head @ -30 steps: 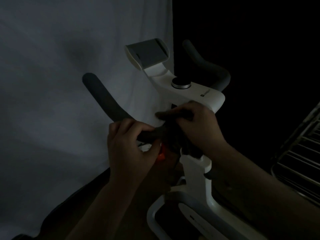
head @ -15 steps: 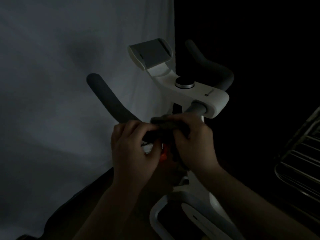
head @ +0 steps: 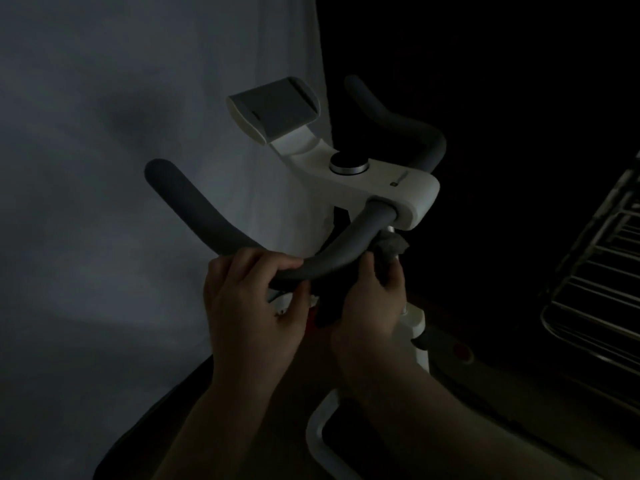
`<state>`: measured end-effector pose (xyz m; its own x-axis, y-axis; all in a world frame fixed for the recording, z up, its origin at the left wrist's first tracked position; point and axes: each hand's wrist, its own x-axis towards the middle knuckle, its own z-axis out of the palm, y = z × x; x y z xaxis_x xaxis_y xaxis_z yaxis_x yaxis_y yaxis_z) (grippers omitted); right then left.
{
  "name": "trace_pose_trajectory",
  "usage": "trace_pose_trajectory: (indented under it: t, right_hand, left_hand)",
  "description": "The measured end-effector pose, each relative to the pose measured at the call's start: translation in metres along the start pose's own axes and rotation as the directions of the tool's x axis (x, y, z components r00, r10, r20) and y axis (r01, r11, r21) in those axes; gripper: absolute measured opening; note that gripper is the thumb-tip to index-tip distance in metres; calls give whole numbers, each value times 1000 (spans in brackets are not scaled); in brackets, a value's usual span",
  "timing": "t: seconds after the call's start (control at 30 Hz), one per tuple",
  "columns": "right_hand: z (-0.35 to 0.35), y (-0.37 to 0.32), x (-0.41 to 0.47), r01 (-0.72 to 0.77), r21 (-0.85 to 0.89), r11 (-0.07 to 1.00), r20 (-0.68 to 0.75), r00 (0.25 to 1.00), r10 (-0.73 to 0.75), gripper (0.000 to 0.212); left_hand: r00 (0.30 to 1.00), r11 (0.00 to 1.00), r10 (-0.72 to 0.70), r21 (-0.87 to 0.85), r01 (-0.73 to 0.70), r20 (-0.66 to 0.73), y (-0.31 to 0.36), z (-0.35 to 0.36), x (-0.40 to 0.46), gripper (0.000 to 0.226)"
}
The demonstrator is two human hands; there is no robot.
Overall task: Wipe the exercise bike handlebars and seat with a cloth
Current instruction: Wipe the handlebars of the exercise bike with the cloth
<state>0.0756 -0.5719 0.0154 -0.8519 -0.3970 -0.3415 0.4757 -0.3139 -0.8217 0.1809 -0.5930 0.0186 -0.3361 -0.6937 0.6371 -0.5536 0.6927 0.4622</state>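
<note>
The scene is dim. A white exercise bike has dark grey handlebars (head: 194,209) curving up on the left and right of a white console (head: 388,188). My left hand (head: 252,299) grips the left bar at its low bend, fingers curled over the top. My right hand (head: 370,306) holds a dark cloth (head: 389,249) against the underside of the bar, just below the point where it enters the console. Part of the cloth hangs down between my hands. The seat is out of view.
A grey tablet holder (head: 277,109) and a round knob (head: 348,164) sit on the console. A pale sheet (head: 104,168) hangs behind on the left. A metal wire rack (head: 595,278) stands at the right. The white bike frame (head: 322,434) lies below my forearms.
My right hand has slid the cloth from the top of the bar down to its underside, baring the bar up to the console. My left hand keeps its grip on the bend.
</note>
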Motion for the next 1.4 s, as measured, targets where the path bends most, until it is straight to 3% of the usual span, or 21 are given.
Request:
trace_pose_trajectory:
  t: [0.13,0.23,0.3,0.43,0.53,0.57,0.63,0.7,0.73,0.83,0.87,0.9,1.0,1.07,1.13,1.2,1.27,1.3,1.4]
  right_hand:
    - [3,-16,18,29,10,1000,-73,997,-29,19]
    - [-9,-4,10,126,-108,986,24,992,-124,27]
    - [-18,-8,20,289,-232,929,100,957,-273,24]
    - [-19,-36,46,643,-475,601,373,766,-524,24]
    - [-23,-39,36,888,-440,138,733,443,-516,27]
    - [-25,-45,39,915,-395,87,802,389,-452,29]
    - [-25,-59,56,906,-389,165,831,423,-362,36]
    - [-24,-60,63,869,-423,258,783,494,-379,36]
    - [-23,-56,58,877,-418,238,779,481,-402,31]
    - [-23,-49,48,968,-239,74,911,250,-327,19]
    - [-21,-55,55,978,-205,49,937,210,-279,19]
    - [-18,-62,65,972,-233,36,933,234,-272,22]
    - [-15,-71,81,893,-449,11,847,430,-314,30]
    - [-19,-67,72,915,-392,-94,909,370,-192,33]
    - [-21,-76,74,959,-281,-38,958,278,-72,34]
    - [-16,-92,87,939,-334,87,934,342,-101,39]
    - [-14,-95,93,908,-410,89,894,419,-158,37]
    - [-15,-91,89,917,-396,43,905,398,-147,32]
    - [-16,-79,78,983,-183,-14,983,183,-29,23]
  left_hand:
    - [1000,1000,-5,13,5,9,-1,2,1,25]
    - [1000,1000,-8,-3,8,-2,-2,2,1,30]
    - [1000,1000,-16,-20,16,-22,0,5,1,30]
    - [997,999,-26,-41,23,-67,1,8,1,28]
    - [993,999,-33,-42,29,-110,4,11,1,25]
    - [991,998,-41,-43,36,-125,5,13,1,24]
    - [988,997,-66,-47,60,-137,6,15,1,24]
    - [985,996,-85,-45,79,-151,7,17,0,26]
    - [983,996,-91,-39,86,-158,8,18,-1,26]
    - [978,994,-104,-7,105,-183,11,21,0,26]
    - [975,994,-106,-3,107,-193,12,22,0,25]
    - [973,994,-108,0,111,-205,14,22,1,24]
    - [961,988,-154,-20,154,-231,15,26,-1,20]
    - [954,981,-193,-33,191,-230,15,29,-4,22]
    - [956,982,-184,2,190,-228,14,30,-8,27]
    - [950,980,-188,15,198,-251,16,31,-10,33]
    - [938,979,-197,-1,206,-285,19,33,-13,36]
    - [932,978,-202,-13,207,-301,21,34,-16,36]
    - [924,979,-199,-23,203,-327,23,37,-24,33]
